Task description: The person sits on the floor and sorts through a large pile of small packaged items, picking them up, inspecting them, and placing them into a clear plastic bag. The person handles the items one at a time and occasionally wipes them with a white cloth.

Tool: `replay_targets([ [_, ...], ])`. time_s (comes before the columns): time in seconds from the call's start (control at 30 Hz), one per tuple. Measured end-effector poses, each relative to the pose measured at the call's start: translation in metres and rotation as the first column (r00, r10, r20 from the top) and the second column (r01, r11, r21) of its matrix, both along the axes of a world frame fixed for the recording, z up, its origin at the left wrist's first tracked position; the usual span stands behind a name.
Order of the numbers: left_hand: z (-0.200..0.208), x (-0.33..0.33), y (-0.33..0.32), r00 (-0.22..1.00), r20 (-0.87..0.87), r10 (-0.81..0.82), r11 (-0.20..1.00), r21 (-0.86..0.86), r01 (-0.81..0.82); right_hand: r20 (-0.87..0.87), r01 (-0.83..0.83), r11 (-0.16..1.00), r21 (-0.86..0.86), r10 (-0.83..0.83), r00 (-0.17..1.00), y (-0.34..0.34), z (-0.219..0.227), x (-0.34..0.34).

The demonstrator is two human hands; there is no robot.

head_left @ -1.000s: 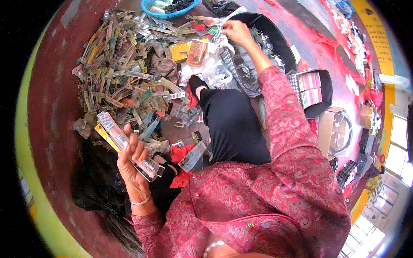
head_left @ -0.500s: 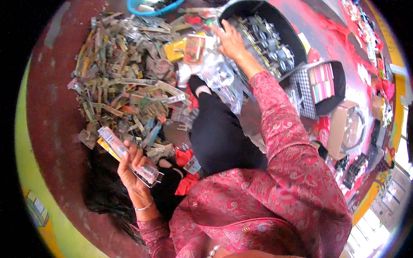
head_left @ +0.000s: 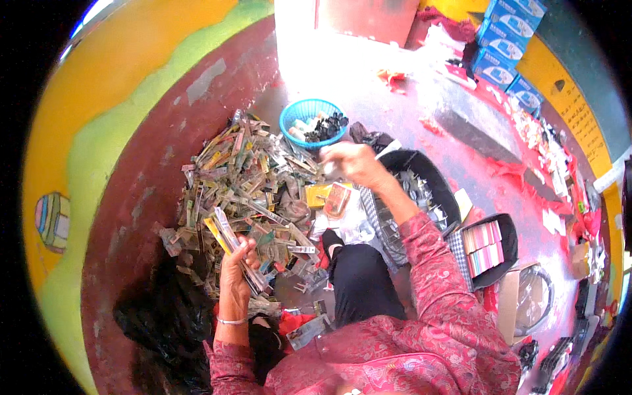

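My left hand (head_left: 238,268) is closed round a small bundle of long flat packets (head_left: 225,232), yellow and clear with pale printed ends. It holds them tilted up, above the near part of a wide heap of similar worn plastic packets (head_left: 247,174). My right hand (head_left: 355,163) is stretched forward, over the gap between the blue basket (head_left: 285,125) and a black tub (head_left: 454,197). Motion smears its fingers, and a small pale spot by the fingertips is too blurred to name. Inside the tub lie many small dark and metallic pieces (head_left: 418,187).
The blue basket holds black and whitish small items. A yellow packet (head_left: 317,195) and a reddish-brown clear box (head_left: 337,199) lie by my foot. At right stand a black bin with striped packs (head_left: 484,247) and a cardboard box (head_left: 510,299). Black plastic (head_left: 161,309) lies at left.
The view has tilted up, showing more wall and floor ahead. My right hand has left the black tub's rim and moved toward the blue basket. The left hand keeps its packets, now held more upright.
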State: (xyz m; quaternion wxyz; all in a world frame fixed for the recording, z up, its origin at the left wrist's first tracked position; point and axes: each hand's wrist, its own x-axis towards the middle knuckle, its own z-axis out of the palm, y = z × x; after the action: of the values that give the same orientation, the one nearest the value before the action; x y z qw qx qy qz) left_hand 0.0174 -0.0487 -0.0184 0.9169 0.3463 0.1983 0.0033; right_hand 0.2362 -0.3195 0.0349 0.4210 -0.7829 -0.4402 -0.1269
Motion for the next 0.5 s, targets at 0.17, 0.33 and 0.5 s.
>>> replay_targets([
  [0.17, 0.038, -0.009, 0.006, 0.992, 0.06, -0.109, 0.967, 0.236, 0.092, 0.095, -0.455, 0.817, -0.354, 0.516, 0.852, 0.109, 0.051, -0.103],
  [0.33, 0.03, -0.038, 0.028, 0.997, -0.059, -0.047, 0.86, 0.505, 0.071, 0.2, -0.253, 0.949, -0.187, 0.289, 0.936, 0.173, 0.028, -0.151],
  [0.5, 0.046, -0.041, 0.041, 0.995, -0.026, 0.092, 0.805, 0.591, -0.059, 0.24, -0.026, 0.997, -0.069, 0.041, 0.97, 0.168, 0.004, -0.143],
])
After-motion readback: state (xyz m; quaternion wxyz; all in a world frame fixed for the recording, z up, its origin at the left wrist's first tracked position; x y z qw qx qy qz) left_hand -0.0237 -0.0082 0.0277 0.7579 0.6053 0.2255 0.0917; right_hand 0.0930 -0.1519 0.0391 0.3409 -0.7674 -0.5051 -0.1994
